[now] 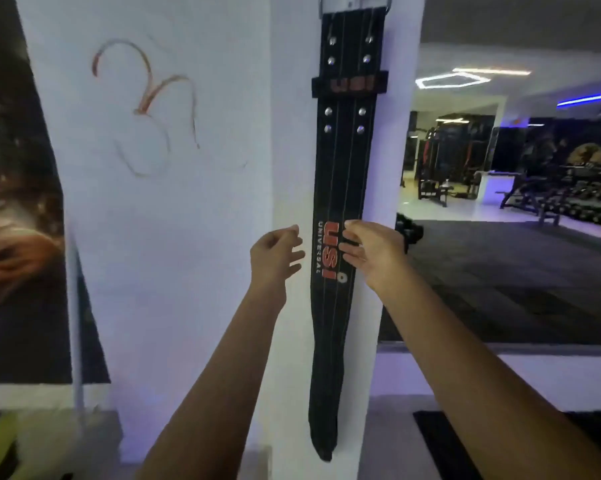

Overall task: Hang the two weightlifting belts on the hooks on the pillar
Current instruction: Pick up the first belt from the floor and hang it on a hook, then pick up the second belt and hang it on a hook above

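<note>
A black belt [340,188] hangs straight down the narrow front face of a white pillar [285,168], its metal buckle [354,3] at the top edge of the view. Whether the buckle sits on a hook cannot be made out, since the frame cuts it off. The belt carries paired silver rivets, a black keeper loop across it, and red "USI" lettering with "UNIVERSAL" beside it lower down. Its tapered tip ends low on the pillar, above the floor [389,438].

Both bare arms reach up from below. The left hand [275,252] is just beside the belt's left edge, fingers loosely curled and spread, gripping nothing; it is close to the belt but contact cannot be confirmed. The right hand [370,249] is open, its fingers lying across the belt's right edge over the red lettering, touching it without closing round it.

Only one belt shows. The pillar's broad left face bears a faint reddish scrawl. To the right, well apart, a dim gym room holds racks and benches [521,195] under blue and white lights.
</note>
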